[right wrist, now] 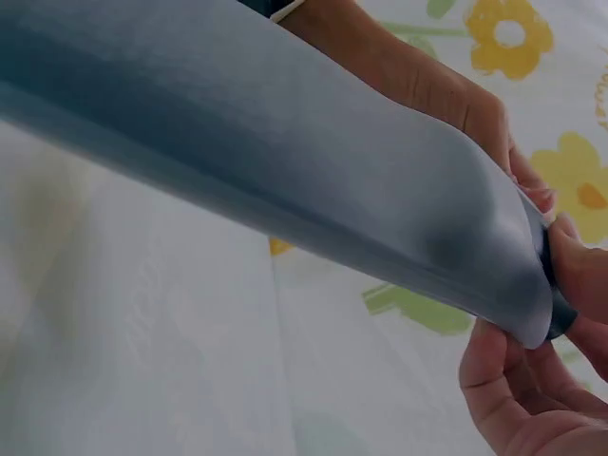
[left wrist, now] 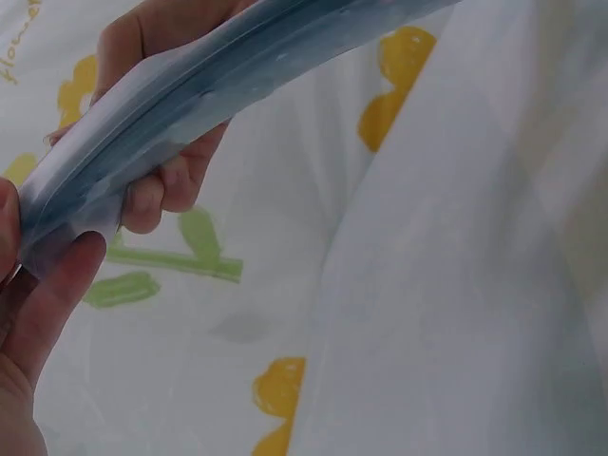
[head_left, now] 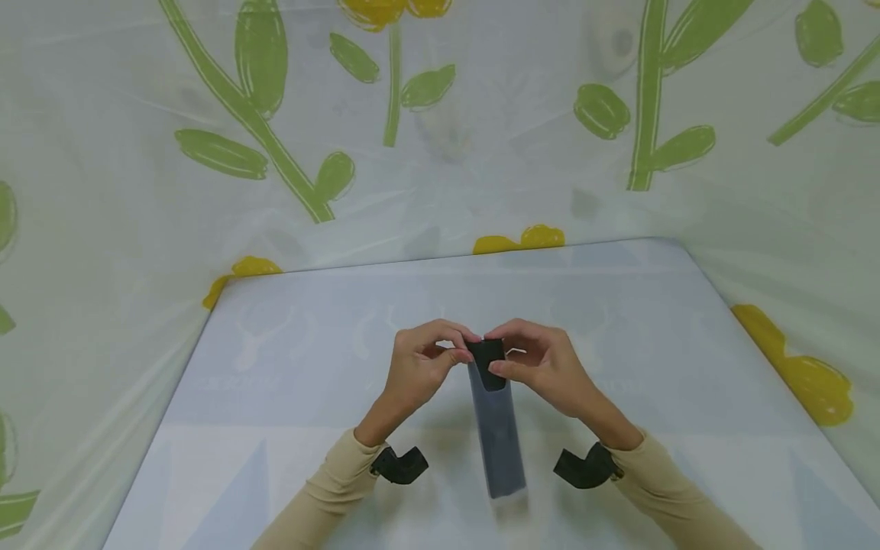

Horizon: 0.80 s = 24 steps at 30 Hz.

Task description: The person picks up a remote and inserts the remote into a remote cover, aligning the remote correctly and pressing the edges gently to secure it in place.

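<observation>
A long, narrow blue-grey sleeve [head_left: 498, 443] with a black piece [head_left: 486, 359] at its far end is held up over the table in the head view. My left hand [head_left: 425, 359] pinches that end's left side between thumb and fingers. On the opposite side, my right hand [head_left: 543, 363] grips the black piece, its thumb across the face. Seen from the left wrist, the sleeve [left wrist: 180, 114] shows a lengthwise fold and covers part of the right hand [left wrist: 157, 195]. From the right wrist, the sleeve's smooth outer face [right wrist: 313, 142] hides part of the left hand.
A pale table [head_left: 289, 336] lies beneath both hands. Beyond its back edge hangs a white curtain [head_left: 495, 153] printed with green stems and yellow flowers, which also runs down both sides. Black mounts [head_left: 400, 466] sit on the wrists over beige sleeves.
</observation>
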{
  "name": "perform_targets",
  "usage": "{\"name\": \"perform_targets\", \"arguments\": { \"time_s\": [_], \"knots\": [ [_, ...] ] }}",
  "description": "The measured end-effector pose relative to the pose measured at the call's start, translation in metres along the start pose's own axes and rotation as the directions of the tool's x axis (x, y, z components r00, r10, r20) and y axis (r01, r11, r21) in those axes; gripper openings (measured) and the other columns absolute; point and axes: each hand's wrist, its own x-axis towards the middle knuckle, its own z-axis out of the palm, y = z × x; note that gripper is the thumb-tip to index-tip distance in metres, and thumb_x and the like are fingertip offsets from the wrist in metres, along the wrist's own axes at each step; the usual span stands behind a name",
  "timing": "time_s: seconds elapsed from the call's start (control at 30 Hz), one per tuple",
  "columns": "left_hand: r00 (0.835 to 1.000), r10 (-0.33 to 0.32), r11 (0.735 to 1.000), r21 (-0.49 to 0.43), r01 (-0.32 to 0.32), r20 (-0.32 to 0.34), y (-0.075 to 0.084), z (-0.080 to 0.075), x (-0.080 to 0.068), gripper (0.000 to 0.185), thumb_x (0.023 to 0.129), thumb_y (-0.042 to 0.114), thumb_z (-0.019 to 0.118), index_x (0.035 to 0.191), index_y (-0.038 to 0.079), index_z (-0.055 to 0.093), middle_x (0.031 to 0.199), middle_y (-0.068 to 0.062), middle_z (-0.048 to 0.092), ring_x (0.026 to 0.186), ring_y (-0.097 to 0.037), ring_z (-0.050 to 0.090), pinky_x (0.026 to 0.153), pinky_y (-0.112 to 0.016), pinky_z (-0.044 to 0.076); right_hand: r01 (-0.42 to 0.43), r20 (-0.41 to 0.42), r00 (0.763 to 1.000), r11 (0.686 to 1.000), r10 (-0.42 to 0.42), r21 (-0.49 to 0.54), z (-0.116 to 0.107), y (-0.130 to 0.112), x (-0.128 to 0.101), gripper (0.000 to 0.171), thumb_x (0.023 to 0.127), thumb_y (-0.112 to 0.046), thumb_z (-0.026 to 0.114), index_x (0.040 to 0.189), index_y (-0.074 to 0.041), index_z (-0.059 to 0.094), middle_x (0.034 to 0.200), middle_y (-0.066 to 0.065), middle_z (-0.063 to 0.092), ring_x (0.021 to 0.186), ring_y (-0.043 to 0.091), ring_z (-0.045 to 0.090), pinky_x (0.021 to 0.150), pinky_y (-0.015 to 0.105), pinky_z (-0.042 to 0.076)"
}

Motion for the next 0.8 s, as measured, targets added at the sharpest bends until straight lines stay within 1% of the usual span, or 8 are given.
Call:
{"name": "perform_targets", "arguments": {
  "time_s": [0.17, 0.27, 0.33, 0.4, 0.5, 0.6, 0.7, 0.8],
  "knots": [
    [0.998, -0.027, 0.999, -0.026, 0.028, 0.057, 0.014, -0.001, 0.007, 0.018, 0.07, -0.023, 0.067, 0.075, -0.007, 0.062, 0.08, -0.024, 0.064, 0.062, -0.027, 0.064, 0.053, -0.036, 0.057, -0.031, 0.046, 0.998, 0.999, 0.032, -0.013, -0.001, 0.0, -0.002, 0.028, 0.083, 0.002, 0.07, 0.11, -0.002, 0.064, 0.101, 0.012, 0.063, 0.084, 0.028, 0.065, 0.072, 0.038, 0.057],
    [0.994, -0.048, 0.998, -0.044, 0.052, 0.093, 0.022, -0.001, 0.011, 0.016, 0.072, -0.022, 0.066, 0.075, -0.008, 0.061, 0.079, -0.025, 0.063, 0.056, -0.03, 0.062, 0.047, -0.036, 0.055, -0.032, 0.053, 0.998, 0.999, 0.034, -0.037, -0.001, 0.001, -0.004, 0.028, 0.082, 0.002, 0.071, 0.109, -0.003, 0.065, 0.1, 0.011, 0.064, 0.083, 0.027, 0.065, 0.073, 0.039, 0.057],
    [0.991, -0.071, 0.996, -0.049, 0.077, 0.112, 0.022, -0.001, 0.012, 0.015, 0.074, -0.022, 0.066, 0.075, -0.008, 0.061, 0.079, -0.025, 0.064, 0.057, -0.03, 0.061, 0.048, -0.037, 0.055, -0.028, 0.046, 0.998, 0.998, 0.031, -0.06, -0.001, 0.0, -0.004, 0.027, 0.081, 0.002, 0.071, 0.107, -0.004, 0.065, 0.098, 0.011, 0.065, 0.082, 0.026, 0.066, 0.073, 0.038, 0.057],
    [0.989, -0.089, 0.995, -0.039, 0.094, 0.121, 0.021, -0.001, 0.013, 0.015, 0.074, -0.02, 0.066, 0.075, -0.006, 0.061, 0.082, -0.024, 0.065, 0.064, -0.029, 0.063, 0.052, -0.038, 0.056, -0.017, 0.022, 1.0, 0.997, 0.019, -0.076, -0.002, 0.001, -0.004, 0.027, 0.081, 0.003, 0.071, 0.107, -0.003, 0.065, 0.098, 0.012, 0.065, 0.081, 0.025, 0.065, 0.073, 0.037, 0.057],
    [0.988, -0.107, 0.993, -0.034, 0.111, 0.113, 0.02, 0.0, 0.013, 0.016, 0.074, -0.019, 0.067, 0.076, -0.005, 0.06, 0.09, -0.025, 0.065, 0.08, -0.03, 0.064, 0.063, -0.039, 0.058, -0.024, -0.028, 0.999, 0.996, 0.021, -0.088, -0.003, 0.002, -0.005, 0.027, 0.082, 0.004, 0.07, 0.108, -0.002, 0.064, 0.1, 0.013, 0.064, 0.083, 0.025, 0.066, 0.074, 0.035, 0.057],
    [0.99, -0.108, 0.994, 0.013, 0.107, 0.089, 0.019, 0.003, 0.011, 0.016, 0.074, -0.017, 0.068, 0.076, -0.004, 0.06, 0.096, -0.025, 0.063, 0.092, -0.032, 0.061, 0.075, -0.039, 0.057, -0.041, -0.085, 0.996, 0.996, 0.034, -0.078, -0.005, 0.002, -0.006, 0.026, 0.083, 0.003, 0.069, 0.109, -0.002, 0.063, 0.101, 0.013, 0.064, 0.083, 0.025, 0.066, 0.074, 0.033, 0.056],
    [0.99, -0.126, 0.99, 0.064, 0.123, 0.058, 0.021, 0.005, 0.007, 0.015, 0.073, -0.015, 0.071, 0.077, -0.004, 0.061, 0.095, -0.023, 0.059, 0.089, -0.03, 0.059, 0.079, -0.037, 0.056, -0.015, -0.106, 0.994, 0.997, 0.007, -0.073, -0.006, 0.002, -0.005, 0.027, 0.082, 0.005, 0.069, 0.108, -0.001, 0.063, 0.1, 0.014, 0.063, 0.081, 0.024, 0.065, 0.074, 0.03, 0.056],
    [0.982, -0.19, 0.979, 0.077, 0.187, 0.024, 0.023, 0.007, 0.004, 0.013, 0.075, -0.011, 0.072, 0.08, -0.004, 0.063, 0.091, -0.019, 0.058, 0.085, -0.028, 0.058, 0.073, -0.036, 0.057, 0.037, -0.108, 0.993, 0.996, -0.046, -0.086, -0.007, 0.002, -0.005, 0.027, 0.081, 0.008, 0.069, 0.107, 0.001, 0.063, 0.099, 0.014, 0.061, 0.08, 0.023, 0.062, 0.074, 0.028, 0.055]
  ]
}}
